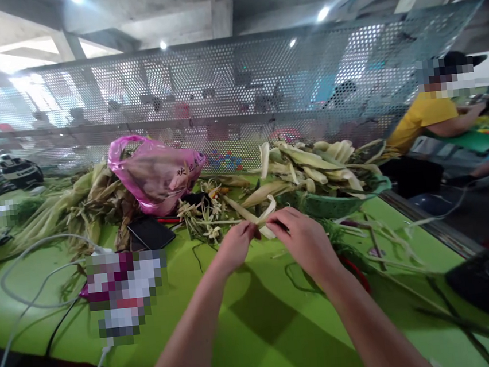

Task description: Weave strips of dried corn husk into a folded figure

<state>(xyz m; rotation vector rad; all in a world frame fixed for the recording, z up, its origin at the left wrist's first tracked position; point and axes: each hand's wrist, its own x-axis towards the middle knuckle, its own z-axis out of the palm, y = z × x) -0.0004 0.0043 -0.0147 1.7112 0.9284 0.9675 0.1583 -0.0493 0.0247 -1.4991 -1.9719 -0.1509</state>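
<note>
Both my hands meet over the green table [249, 321] and grip one pale corn ear with its husk [256, 214]. My left hand [235, 245] pinches its near end with the fingers closed. My right hand [301, 235] is closed round the husk from the right. The husk leaves curl up between the two hands. Just beyond lie loose husk strips and corn silk [204, 213].
A green basket [336, 200] heaped with husked corn stands at the right. A pink plastic bag [157, 172], a dark phone [150, 233], piles of husks [82, 205] and white cables [28, 273] lie left. A perforated metal screen [235, 86] backs the table. A person in yellow [428, 119] sits far right.
</note>
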